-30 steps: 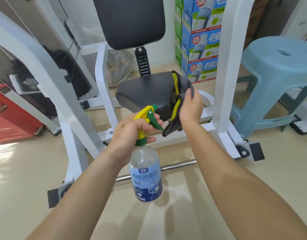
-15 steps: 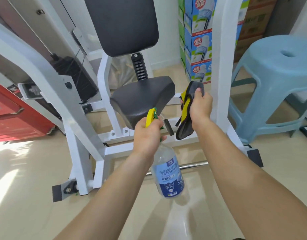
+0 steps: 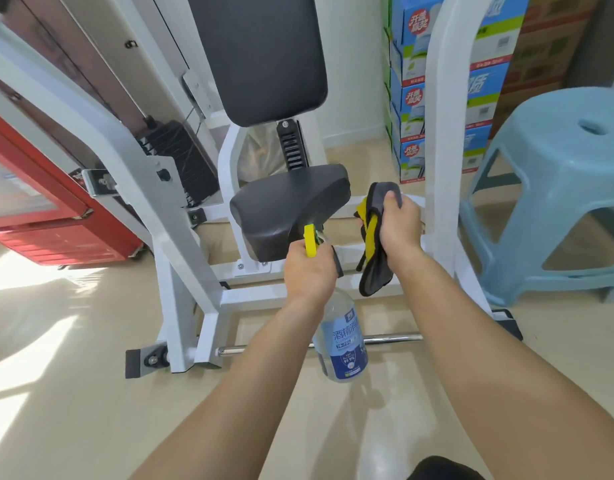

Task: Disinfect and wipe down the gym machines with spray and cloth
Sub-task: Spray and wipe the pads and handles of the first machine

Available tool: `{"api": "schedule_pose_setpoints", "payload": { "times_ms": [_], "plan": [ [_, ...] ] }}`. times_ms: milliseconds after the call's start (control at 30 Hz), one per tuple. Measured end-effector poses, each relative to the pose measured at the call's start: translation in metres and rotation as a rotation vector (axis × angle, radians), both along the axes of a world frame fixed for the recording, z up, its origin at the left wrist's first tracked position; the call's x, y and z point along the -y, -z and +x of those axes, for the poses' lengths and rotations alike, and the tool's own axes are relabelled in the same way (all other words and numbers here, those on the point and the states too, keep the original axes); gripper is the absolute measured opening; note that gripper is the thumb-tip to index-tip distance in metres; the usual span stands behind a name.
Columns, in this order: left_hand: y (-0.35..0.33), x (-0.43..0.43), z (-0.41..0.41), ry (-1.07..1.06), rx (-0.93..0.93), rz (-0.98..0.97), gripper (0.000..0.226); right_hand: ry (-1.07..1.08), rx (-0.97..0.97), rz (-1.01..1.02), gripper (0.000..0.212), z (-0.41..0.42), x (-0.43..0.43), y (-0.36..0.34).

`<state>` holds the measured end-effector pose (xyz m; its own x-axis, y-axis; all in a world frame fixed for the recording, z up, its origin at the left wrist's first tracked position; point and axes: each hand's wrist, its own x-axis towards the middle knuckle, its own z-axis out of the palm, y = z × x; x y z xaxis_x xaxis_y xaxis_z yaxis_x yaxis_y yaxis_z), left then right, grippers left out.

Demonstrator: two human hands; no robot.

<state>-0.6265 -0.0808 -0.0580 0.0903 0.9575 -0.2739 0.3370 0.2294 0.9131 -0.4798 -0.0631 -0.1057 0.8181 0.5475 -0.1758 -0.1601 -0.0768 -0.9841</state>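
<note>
Two bare forearms reach forward over a pale glossy floor (image 3: 73, 393). The left hand (image 3: 310, 271) is clamped round the neck of a clear spray bottle (image 3: 343, 341) with a blue label; the bottle hangs below the fist, tilted, and its yellow trigger head (image 3: 310, 242) points up and toward the seat. The right hand (image 3: 401, 226), just beside the left and slightly farther off, grips a bunched grey cloth (image 3: 373, 282) with yellow trim, which hangs down from the fingers in the air.

A chrome bar (image 3: 392, 338) lies low across the base of the white machine frame (image 3: 181, 237). The black padded seat (image 3: 285, 209) sits just beyond the trigger head and left of the cloth; whether the cloth touches it cannot be told. Above it rises the black backrest (image 3: 260, 57). A dark weight stack (image 3: 181, 161) and a red cabinet (image 3: 39, 209) lie to the left. A light blue plastic stool (image 3: 558, 188) stands to the right, with stacked printed boxes (image 3: 413, 98) against the far wall.
</note>
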Motion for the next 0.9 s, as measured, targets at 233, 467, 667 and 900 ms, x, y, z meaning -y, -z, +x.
{"api": "schedule_pose_setpoints", "payload": {
  "times_ms": [233,467,667,900],
  "plan": [
    [-0.008,0.006,-0.010,-0.038,0.013,0.063,0.003,-0.239,0.077,0.056,0.030,-0.021,-0.021,-0.008],
    [-0.041,-0.014,-0.047,0.019,0.026,0.107,0.014,-0.460,0.443,0.081,0.047,-0.070,-0.068,0.014],
    [-0.054,-0.026,-0.054,0.130,-0.030,0.102,0.021,-0.587,0.569,0.309,0.051,-0.094,-0.044,0.044],
    [-0.065,-0.042,-0.052,0.120,0.046,0.039,0.027,-0.430,0.568,-0.032,0.049,-0.035,-0.105,0.042]
  ]
}}
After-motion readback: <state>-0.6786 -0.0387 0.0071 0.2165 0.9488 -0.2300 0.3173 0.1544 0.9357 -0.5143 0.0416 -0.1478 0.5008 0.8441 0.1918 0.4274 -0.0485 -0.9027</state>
